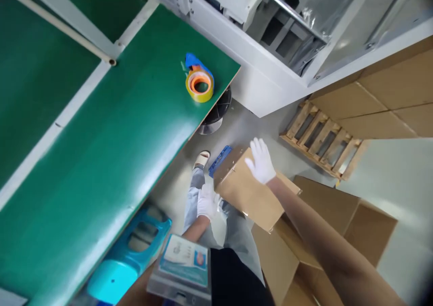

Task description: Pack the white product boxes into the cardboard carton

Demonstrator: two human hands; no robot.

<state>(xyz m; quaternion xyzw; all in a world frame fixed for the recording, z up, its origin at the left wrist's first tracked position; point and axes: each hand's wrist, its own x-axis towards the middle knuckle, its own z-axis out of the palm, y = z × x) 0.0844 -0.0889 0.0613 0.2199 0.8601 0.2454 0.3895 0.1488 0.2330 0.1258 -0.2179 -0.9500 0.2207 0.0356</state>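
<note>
My right hand [262,162], in a white glove, is stretched flat with its fingers out over the top of a closed brown cardboard box [254,193]. It seems to rest on the box near its far edge. My left hand [207,202], also gloved in white, is beside the near-left side of the box, above my leg. Its fingers look extended and hold nothing that I can see; the outline is slightly blurred. Part of a blue plastic item [219,160] shows behind the box, near the floor.
A tape dispenser [200,84] sits on the green table [135,112] at left. Open cartons [331,206] stand on the right, below a wooden pallet [321,139]. A white machine frame [257,80] is ahead. A turquoise stool [117,276] and a labelled badge case [184,263] show below.
</note>
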